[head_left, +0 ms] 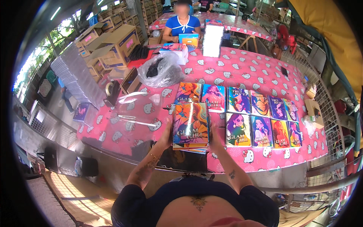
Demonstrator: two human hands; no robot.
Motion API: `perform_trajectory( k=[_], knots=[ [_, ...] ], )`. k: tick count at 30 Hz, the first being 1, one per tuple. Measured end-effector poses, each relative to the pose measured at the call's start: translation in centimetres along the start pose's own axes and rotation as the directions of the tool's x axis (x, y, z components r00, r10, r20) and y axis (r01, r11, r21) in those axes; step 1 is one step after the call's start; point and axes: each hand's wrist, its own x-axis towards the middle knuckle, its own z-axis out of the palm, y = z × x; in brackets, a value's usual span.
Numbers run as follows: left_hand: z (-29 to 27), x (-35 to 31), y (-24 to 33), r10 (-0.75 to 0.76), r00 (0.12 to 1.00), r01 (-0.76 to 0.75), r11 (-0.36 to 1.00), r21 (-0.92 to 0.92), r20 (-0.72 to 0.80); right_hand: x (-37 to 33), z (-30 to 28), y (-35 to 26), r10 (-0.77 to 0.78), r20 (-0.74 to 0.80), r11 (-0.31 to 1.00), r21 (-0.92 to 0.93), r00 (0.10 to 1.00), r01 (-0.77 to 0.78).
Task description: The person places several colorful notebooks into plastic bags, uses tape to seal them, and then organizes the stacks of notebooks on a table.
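A stack of spiral-bound notebooks (191, 121) with an orange and teal illustrated cover on top sits at the near edge of the table. My left hand (165, 133) presses against its left side, and my right hand (215, 137) against its right; the fingers are partly hidden beside the stack. Just beyond lie an orange-covered notebook (188, 90) and a pink-and-blue one (214, 97). To the right, several more notebooks (238, 129) with bright illustrated covers lie in two rows, some of the far ones turned upside down.
A pink patterned cloth covers the table (249, 72). Clear plastic sheets (136, 109), a tape dispenser (110, 94) and a plastic bag (162, 70) lie left. Beyond stand cardboard boxes (117, 47), a tall grey stack (77, 75) and a white stack (213, 41). A co-worker (183, 24) sits opposite.
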Motion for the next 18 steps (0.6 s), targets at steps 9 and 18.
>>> perform_trajectory(
  k=[9,18],
  knots=[
    [-0.4,4.3,3.9,0.329,0.895,0.033,0.626,0.779,-0.302,9.8,6.3,-13.2,-0.063,0.220,0.454,-0.862,0.973,0.224],
    [4.5,-8.9,-2.5,-0.423,0.863,-0.358,-0.126,0.925,0.276,17.7,9.8,-11.9,0.570,-0.034,-0.108,-0.994,0.821,0.033]
  ],
)
